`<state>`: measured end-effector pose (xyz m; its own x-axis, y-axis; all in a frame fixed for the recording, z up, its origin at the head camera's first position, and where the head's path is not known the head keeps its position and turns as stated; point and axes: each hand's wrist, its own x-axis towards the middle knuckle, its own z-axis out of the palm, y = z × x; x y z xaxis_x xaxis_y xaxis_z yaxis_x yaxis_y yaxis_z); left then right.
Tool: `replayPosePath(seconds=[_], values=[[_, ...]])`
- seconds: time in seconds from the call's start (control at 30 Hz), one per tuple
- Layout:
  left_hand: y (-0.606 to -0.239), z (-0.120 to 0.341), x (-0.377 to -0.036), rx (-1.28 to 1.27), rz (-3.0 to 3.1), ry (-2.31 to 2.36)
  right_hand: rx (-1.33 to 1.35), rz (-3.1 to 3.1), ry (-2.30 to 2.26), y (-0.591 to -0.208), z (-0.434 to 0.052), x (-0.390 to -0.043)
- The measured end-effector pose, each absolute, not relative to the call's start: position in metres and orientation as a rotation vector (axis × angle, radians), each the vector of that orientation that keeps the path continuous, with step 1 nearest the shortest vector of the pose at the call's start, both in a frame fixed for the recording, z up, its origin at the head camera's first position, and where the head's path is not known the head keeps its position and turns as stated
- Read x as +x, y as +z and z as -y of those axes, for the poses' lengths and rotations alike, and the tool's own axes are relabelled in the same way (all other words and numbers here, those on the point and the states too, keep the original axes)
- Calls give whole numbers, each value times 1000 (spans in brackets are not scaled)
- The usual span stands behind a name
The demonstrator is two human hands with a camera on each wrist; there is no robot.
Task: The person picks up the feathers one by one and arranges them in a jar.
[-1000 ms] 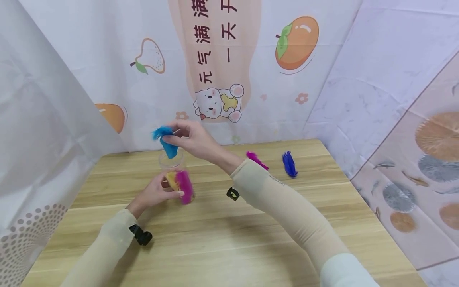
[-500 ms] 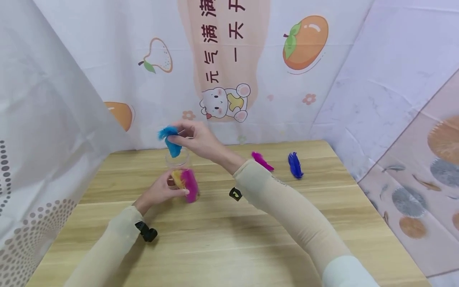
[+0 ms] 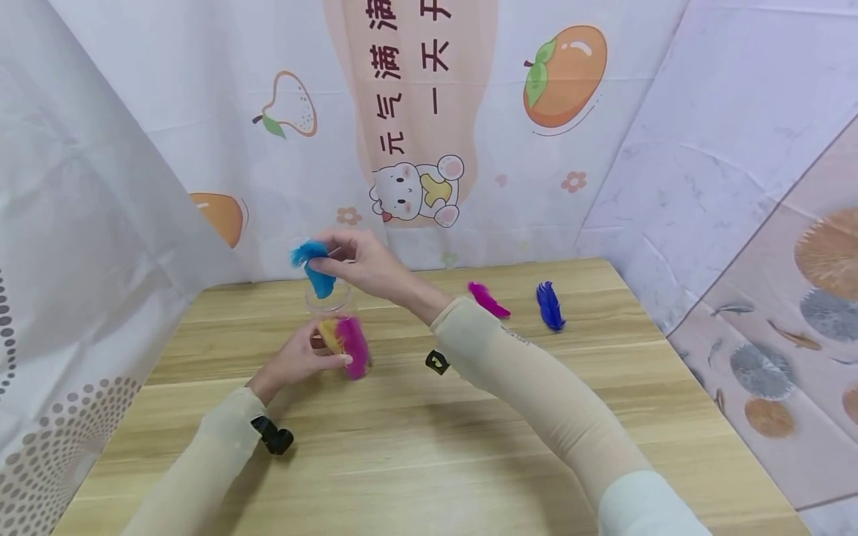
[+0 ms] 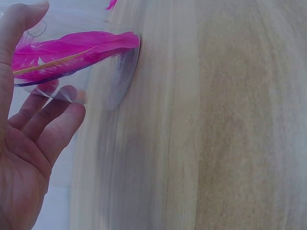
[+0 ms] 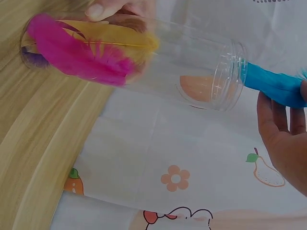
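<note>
A tall clear plastic jar (image 5: 192, 52) stands on the wooden table. My left hand (image 3: 304, 353) grips it around the lower part, thumb on the near side. Inside lie a magenta feather (image 5: 79, 55), a yellow feather (image 5: 112, 38) and something dark purple (image 5: 34, 58) near the bottom. Above the jar, my right hand (image 3: 362, 260) pinches a light blue feather (image 5: 273, 86) between thumb and fingers. Its lower end is at the jar's mouth; whether it has passed the rim is hard to tell.
To the right on the table (image 3: 415, 447), a magenta feather (image 3: 487, 299) and a dark blue feather (image 3: 550, 307) lie apart. A printed white curtain (image 3: 281, 186) hangs behind the table's back edge. Black wrist cameras sit on both forearms.
The light blue feather has come down slightly toward the jar's mouth with my right hand. My left hand keeps its hold on the jar. The head view has shifted a little.
</note>
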<state>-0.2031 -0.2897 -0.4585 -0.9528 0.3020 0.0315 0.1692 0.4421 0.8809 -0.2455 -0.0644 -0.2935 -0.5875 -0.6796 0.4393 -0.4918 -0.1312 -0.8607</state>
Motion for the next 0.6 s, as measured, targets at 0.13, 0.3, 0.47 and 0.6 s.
replayPosePath(seconds=[0.13, 0.3, 0.47, 0.6], values=[[-459, 289, -203, 430, -2563, 1540, -1285, -1997, -1772, -295, 66, -246], [-457, 289, -203, 432, -2568, 1535, -1280, -2017, -1734, -299, 70, -250], [-456, 289, -203, 452, -2581, 1528, -1287, -2040, -1708, -305, 72, -253], [-457, 289, -203, 461, -2571, 1527, -1292, -2063, -1693, -308, 72, -254]])
